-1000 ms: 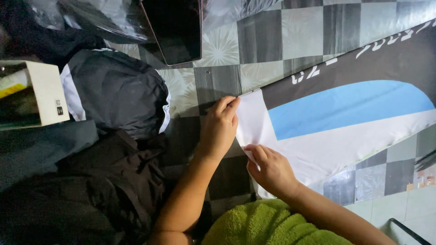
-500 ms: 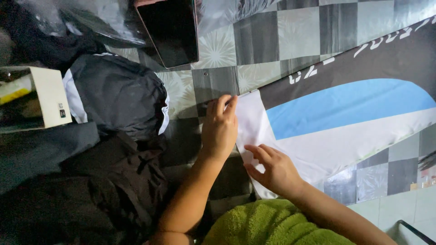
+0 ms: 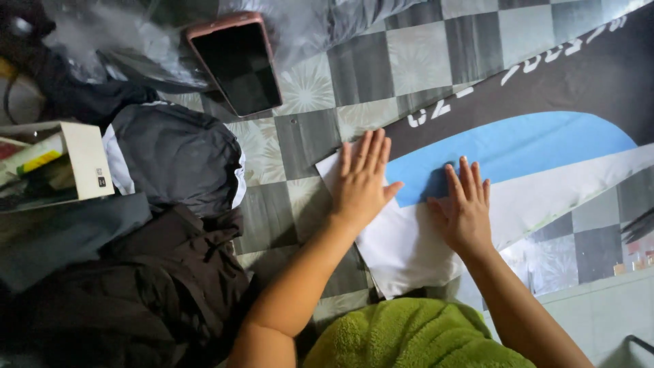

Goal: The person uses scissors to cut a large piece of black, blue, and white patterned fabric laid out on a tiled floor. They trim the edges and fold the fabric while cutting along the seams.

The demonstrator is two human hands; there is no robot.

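A large printed sheet [image 3: 545, 157] with black, blue and white bands lies across the checkered floor mat [image 3: 409, 54]. My left hand [image 3: 363, 178] rests flat on the sheet's white near corner, fingers spread. To its right, my right hand [image 3: 464, 208] presses flat where the blue band meets the white, fingers apart. Neither hand holds anything. A green fuzzy cloth [image 3: 409, 337] covers my lap below the sheet's edge.
A phone in a pink case [image 3: 236, 63] lies face up at the top, on clear plastic wrap [image 3: 102, 41]. Dark folded garments [image 3: 170, 157] pile up at left, beside an open cardboard box [image 3: 68, 167]. A pale tiled strip [image 3: 599, 307] runs at lower right.
Both hands were pinching the sheet's white edge; now they lie flat on top of it, palms down. The view has shifted, showing more of the phone.
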